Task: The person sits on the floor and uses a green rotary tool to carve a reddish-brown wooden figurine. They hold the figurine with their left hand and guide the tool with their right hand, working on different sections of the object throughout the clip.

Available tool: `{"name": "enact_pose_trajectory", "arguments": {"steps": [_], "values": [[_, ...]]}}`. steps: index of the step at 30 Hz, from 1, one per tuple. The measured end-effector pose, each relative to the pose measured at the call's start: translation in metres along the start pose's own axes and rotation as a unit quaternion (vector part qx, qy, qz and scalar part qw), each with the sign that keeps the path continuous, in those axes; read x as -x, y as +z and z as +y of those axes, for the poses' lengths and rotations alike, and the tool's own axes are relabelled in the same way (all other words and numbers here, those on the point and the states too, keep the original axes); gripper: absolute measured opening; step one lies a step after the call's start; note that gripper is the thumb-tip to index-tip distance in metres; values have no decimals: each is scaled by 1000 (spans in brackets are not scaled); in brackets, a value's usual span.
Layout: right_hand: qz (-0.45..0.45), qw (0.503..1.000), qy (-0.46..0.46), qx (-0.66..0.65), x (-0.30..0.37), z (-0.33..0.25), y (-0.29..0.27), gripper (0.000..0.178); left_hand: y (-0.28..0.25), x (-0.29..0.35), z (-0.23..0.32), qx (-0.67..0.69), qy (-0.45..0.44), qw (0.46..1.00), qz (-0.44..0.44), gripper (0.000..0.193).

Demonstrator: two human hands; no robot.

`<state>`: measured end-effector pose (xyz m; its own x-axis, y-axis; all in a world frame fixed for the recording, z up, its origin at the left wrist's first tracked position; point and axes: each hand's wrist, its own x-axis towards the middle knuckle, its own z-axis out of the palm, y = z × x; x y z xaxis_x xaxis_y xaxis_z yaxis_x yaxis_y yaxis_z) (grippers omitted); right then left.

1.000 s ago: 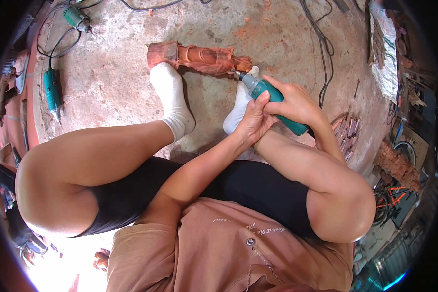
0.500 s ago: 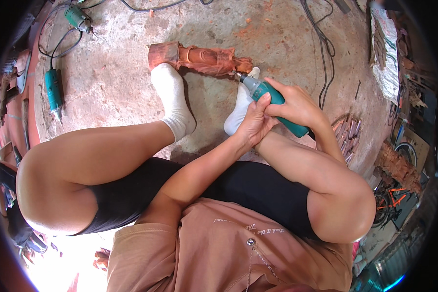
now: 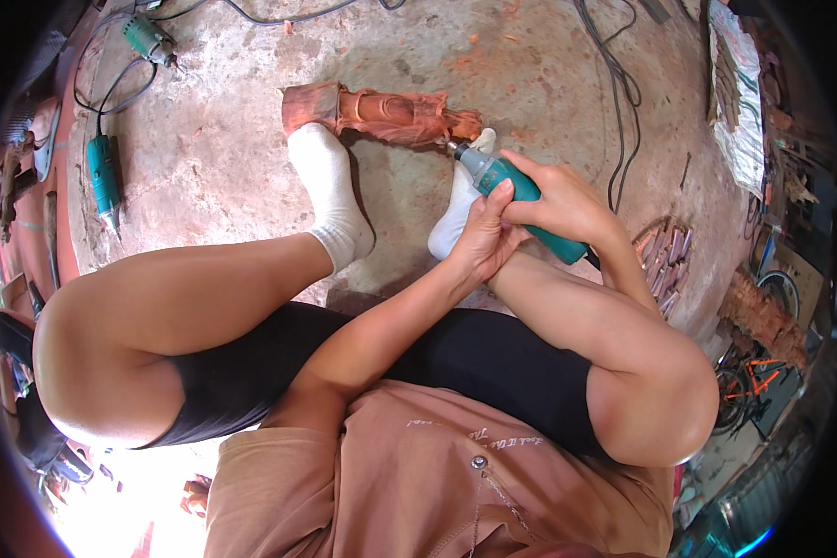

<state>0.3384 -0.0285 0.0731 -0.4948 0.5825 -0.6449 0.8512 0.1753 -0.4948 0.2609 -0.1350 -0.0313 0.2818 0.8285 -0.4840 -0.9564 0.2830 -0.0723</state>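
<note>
A reddish-brown carved piece of wood (image 3: 381, 112) lies crosswise on the floor, braced between my two white-socked feet (image 3: 324, 167). With my right hand (image 3: 567, 200) I grip a teal and grey die grinder (image 3: 521, 186), fingers wrapped over its body. My left hand (image 3: 491, 232) is closed around the grinder's lower side, just below the right one, thumb along the casing. The grinder's tip points up and left and meets, or nearly meets, the wood's ragged right end. Whether the bit touches the wood I cannot tell.
Two more green power tools, a die grinder (image 3: 104, 186) and another (image 3: 149, 39), lie at the far left with black cords. A black cable (image 3: 614, 84) runs down the right. Several small bits (image 3: 668, 256) sit beyond my right knee, near a rough wood carving (image 3: 763, 316).
The die grinder and both hands have shifted very slightly left. The wood and my feet have hardly moved.
</note>
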Motion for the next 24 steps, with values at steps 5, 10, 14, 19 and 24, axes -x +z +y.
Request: {"name": "enact_pose_trajectory", "arguments": {"steps": [5,10,14,19,24], "values": [[-13,1000,16,-5,1,-2,-2,76,7,0,1,-12,7,1000,10,50],[-13,1000,11,12,-2,-3,0,77,-9,-4,0,-14,-3,1000,10,48],[10,1000,-3,-4,1,0,2,76,-5,-3,-1,-23,-5,1000,0,48],[6,1000,3,2,0,-2,2,77,-8,-3,-1,-19,-3,1000,10,47],[-2,1000,4,-15,2,-3,2,76,-9,-3,-2,-27,2,1000,4,47]]}}
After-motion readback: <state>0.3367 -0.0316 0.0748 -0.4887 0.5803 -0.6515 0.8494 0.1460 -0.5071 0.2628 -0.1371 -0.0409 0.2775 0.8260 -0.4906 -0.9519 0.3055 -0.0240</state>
